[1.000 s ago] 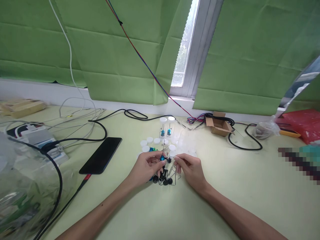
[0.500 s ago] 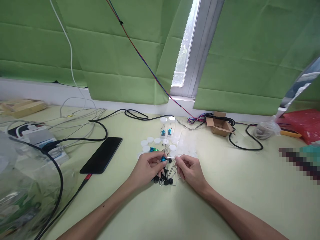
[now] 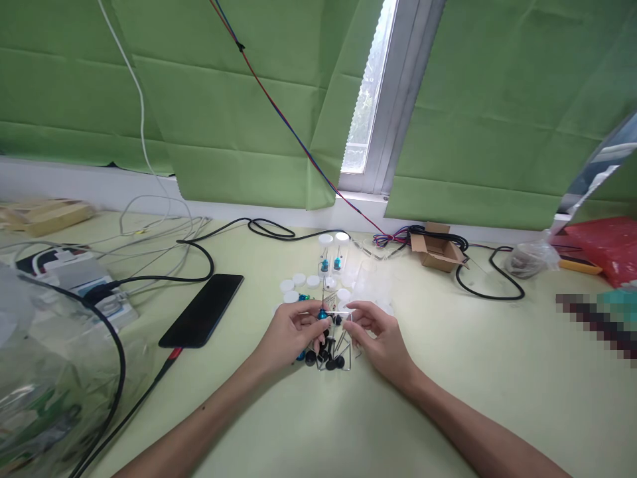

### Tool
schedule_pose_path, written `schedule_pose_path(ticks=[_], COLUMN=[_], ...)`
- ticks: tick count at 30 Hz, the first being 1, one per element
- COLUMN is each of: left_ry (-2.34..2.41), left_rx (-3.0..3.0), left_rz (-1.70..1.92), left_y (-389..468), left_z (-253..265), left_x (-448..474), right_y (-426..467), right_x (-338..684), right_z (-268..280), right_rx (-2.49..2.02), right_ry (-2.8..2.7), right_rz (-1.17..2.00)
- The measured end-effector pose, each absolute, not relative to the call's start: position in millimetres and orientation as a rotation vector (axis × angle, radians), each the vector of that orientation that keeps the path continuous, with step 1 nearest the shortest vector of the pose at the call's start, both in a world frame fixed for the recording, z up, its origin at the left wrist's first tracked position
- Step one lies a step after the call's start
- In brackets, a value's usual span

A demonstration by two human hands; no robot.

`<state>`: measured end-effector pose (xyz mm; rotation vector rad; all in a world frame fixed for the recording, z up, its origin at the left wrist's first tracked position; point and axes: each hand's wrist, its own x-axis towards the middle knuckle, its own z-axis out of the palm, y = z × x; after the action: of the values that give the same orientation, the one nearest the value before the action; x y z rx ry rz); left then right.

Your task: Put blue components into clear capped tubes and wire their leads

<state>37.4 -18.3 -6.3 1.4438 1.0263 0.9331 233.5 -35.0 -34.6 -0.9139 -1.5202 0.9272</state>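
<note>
My left hand [image 3: 297, 330] pinches a small blue piece [image 3: 323, 314] between thumb and fingers, with a thin metal pin standing up from it. A thin bent metal rod [image 3: 341, 313] reaches sideways from the blue piece toward my right hand. My right hand [image 3: 374, 328] has its thumb and forefinger parted around the rod's bent end; whether they touch it is unclear. Beneath both hands lies a cluster of black round-headed pieces [image 3: 331, 363] with bent metal rods. Blue and green pieces [image 3: 303, 297] are partly hidden behind my left hand.
Two clear containers with white lids [image 3: 342, 237] hold blue pieces behind the hands. Loose white lids [image 3: 287, 286] lie around. A black phone [image 3: 203, 311] and a clear plastic bag [image 3: 44, 378] are left; an open cardboard box [image 3: 438, 251] and black cable [image 3: 490, 297] are right.
My right thumb and forefinger have spread apart at the rod's end, where they were pinched together. The blue piece has shifted slightly left in my left hand.
</note>
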Motion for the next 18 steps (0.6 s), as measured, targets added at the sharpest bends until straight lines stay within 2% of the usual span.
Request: schedule_pose_path(ticks=[8,18], left_ry=[1.008,1.092], left_rx=[1.433,1.512], left_rz=[0.931,0.897], left_y=[-17.9,-21.7], left_z=[-6.0,-4.0], left_x=[36.5,39.0], right_y=[-33.3,-34.8], right_x=[234.4,231.3], right_z=[-35.2,-36.1], right_rx=[-0.897,-0.905], right_ry=[-1.61,-1.52], right_rz=[0.768,0.836])
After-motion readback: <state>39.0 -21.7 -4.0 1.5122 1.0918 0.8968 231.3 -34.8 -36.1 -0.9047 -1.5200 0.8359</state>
